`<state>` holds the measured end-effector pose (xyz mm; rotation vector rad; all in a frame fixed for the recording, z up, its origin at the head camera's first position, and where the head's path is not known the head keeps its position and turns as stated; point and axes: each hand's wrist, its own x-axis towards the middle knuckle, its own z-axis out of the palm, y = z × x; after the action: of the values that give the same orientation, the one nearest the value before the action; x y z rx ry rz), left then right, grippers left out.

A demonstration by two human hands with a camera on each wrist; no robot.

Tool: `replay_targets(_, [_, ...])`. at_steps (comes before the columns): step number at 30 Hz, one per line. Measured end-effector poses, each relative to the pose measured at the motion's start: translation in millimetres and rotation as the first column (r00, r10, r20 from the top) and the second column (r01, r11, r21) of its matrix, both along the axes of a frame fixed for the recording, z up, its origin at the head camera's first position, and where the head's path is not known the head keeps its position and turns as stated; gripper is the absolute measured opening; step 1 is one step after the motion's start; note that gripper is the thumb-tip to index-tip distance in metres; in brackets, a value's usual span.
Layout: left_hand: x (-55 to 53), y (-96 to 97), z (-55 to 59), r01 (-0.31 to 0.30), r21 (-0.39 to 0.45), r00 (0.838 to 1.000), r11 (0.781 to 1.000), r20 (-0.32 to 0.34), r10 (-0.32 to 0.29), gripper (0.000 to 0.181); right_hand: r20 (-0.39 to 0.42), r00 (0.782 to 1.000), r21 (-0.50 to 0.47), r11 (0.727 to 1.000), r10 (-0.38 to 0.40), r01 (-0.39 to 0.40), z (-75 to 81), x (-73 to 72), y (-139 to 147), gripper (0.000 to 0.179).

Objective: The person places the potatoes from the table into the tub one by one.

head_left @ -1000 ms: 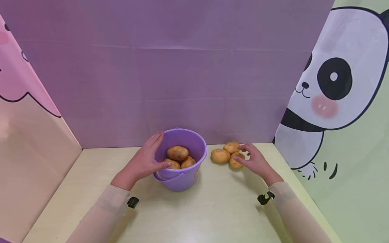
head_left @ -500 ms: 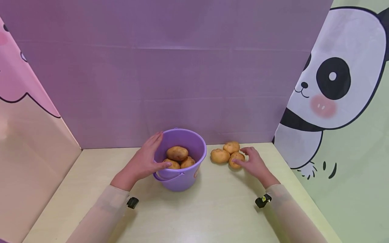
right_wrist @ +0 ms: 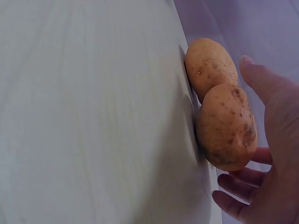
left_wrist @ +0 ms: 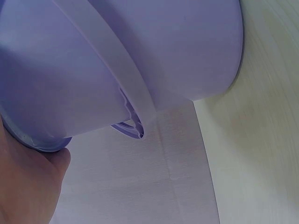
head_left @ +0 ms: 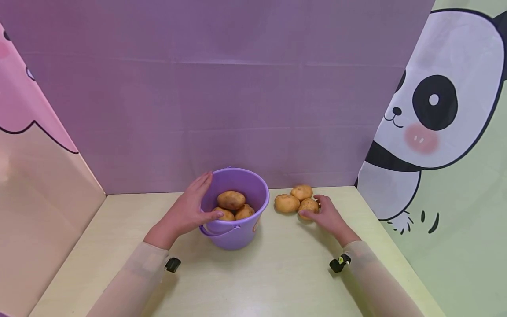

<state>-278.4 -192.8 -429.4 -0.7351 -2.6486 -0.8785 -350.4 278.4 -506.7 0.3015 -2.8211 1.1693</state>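
In the head view, a purple bucket [head_left: 233,238] stands upright with several potatoes [head_left: 231,200] inside. My left hand [head_left: 189,207] rests against its left rim, fingers extended along the far side and thumb across the near rim. The left wrist view shows that hand [left_wrist: 25,179] at the rim beside the bucket wall [left_wrist: 187,42]. To the right, my right hand [head_left: 328,216] is around the nearest loose potato [head_left: 308,207]. In the right wrist view, loosely bent fingers reach behind this potato [right_wrist: 227,128], while the thumb [right_wrist: 257,77] stands apart from it.
Two more potatoes, one at left [head_left: 287,203] and one behind [head_left: 302,192], lie against the nearest one on the pale table [head_left: 253,286]. A purple backdrop [head_left: 237,97] rises behind. A panda-printed panel [head_left: 447,185] borders the right, a pink-and-beige one [head_left: 43,211] the left.
My right hand has moved slightly toward me and left, lowering around the nearest potato. My left hand, the bucket and the potatoes hold their places.
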Motion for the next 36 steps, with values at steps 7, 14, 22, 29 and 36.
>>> replay_targets(7, [-0.7, -1.2, -1.6, 0.004, 0.005, 1.0, 1.0, -0.007, -0.004, 0.118, 0.021, 1.0, 0.007, 1.0, -0.014, 0.013, -4.1, -1.1, -3.8, 0.095])
replay_targets(14, [-0.4, -1.3, -2.0, 0.004, 0.006, 1.0, 1.0, -0.003, -0.004, 0.119, 0.003, 1.0, -0.012, 1.0, -0.008, 0.008, -7.1, -4.1, -5.2, 0.09])
replay_targets(22, [0.2, -0.8, -1.0, 0.002, 0.004, 1.0, 1.0, 0.004, -0.002, 0.119, -0.011, 1.0, -0.015, 1.0, -0.014, 0.014, -10.9, -7.7, -7.7, 0.083])
replay_targets(29, [0.7, -0.3, -0.8, -0.003, 0.003, 1.0, 1.0, 0.007, 0.003, 0.119, -0.02, 1.0, -0.026, 1.0, -0.006, 0.005, -11.5, -8.7, -8.2, 0.081])
replay_targets(36, [0.9, 0.0, -0.4, -0.002, 0.001, 1.0, 1.0, 0.004, 0.002, 0.118, -0.013, 1.0, -0.026, 1.0, -0.001, 0.001, -10.1, -8.4, -9.3, 0.084])
